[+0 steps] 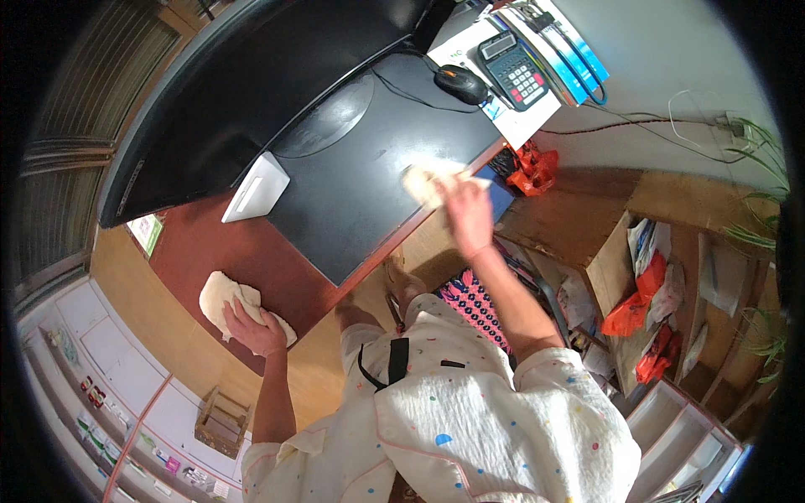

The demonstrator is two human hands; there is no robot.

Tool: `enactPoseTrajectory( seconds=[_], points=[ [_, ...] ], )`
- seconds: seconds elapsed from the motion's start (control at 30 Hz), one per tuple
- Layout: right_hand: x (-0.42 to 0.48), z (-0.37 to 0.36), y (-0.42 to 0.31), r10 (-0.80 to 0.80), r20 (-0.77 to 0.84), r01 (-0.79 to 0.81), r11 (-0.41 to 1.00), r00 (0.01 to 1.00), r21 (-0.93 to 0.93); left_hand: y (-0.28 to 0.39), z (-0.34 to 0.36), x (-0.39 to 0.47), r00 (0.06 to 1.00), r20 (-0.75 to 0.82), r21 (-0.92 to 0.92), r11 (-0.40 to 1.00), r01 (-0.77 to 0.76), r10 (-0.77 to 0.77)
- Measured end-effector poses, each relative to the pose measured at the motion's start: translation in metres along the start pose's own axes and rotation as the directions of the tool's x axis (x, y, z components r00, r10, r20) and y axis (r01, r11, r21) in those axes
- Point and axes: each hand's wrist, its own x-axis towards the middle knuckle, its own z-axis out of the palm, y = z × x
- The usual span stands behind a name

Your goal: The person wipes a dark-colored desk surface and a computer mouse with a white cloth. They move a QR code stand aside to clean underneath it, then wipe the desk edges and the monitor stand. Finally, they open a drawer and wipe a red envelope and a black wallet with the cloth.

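Observation:
My left hand (255,327) lies on a folded cream cloth (217,295) at the left end of the red-brown desk top (201,245), its fingers spread over the fabric. Over the front edge of a black desk mat (333,195), my right hand (468,214) grips a second cream cloth (424,182); hand and cloth are somewhat blurred. A large black monitor (264,75) stands along the back of the desk, its glossy oval base resting on the mat. A small white box-like object (256,188) stands at the mat's left edge, by the monitor.
A black computer mouse (462,84), a calculator (514,70) and stacked papers (534,122) with a blue cable lie at the desk's right end. Red plastic bags (534,168) are beside it. Wooden shelving (604,270) stands right; a patterned seat (475,305) is below.

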Motion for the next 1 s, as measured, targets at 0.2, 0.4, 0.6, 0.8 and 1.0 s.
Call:
enactPoseTrajectory(
  seconds=[0.2, 0.4, 0.6, 0.8, 1.0],
  points=[
    [0.02, -0.022, 0.076, 0.224, -0.319, -0.2, 0.974, 0.921, 0.105, 0.001, 0.0, 0.002, 1.0, 0.005, -0.036, 0.999, -0.027, 0.027],
    [-0.051, 0.034, -0.124, -0.183, 0.122, 0.16, 0.971, 0.976, 0.177, -0.002, 0.001, 0.002, 0.999, -0.005, -0.021, 0.999, -0.036, 0.036],
    [-0.055, 0.024, -0.184, -0.715, -0.093, 0.526, 0.413, 0.693, 0.743, -0.002, 0.001, 0.004, 0.999, -0.03, -0.051, 0.998, -0.037, 0.035],
    [0.052, -0.015, -0.036, -0.212, -0.182, 0.23, 0.97, 0.96, 0.082, -0.005, 0.001, -0.003, 0.998, -0.03, -0.065, 0.996, 0.059, -0.061],
    [0.018, 0.031, -0.082, -0.049, -0.279, 0.013, 0.992, 0.959, -0.129, 0.002, -0.008, 0.005, 0.998, -0.031, -0.105, 0.993, 0.049, -0.053]
  ],
)
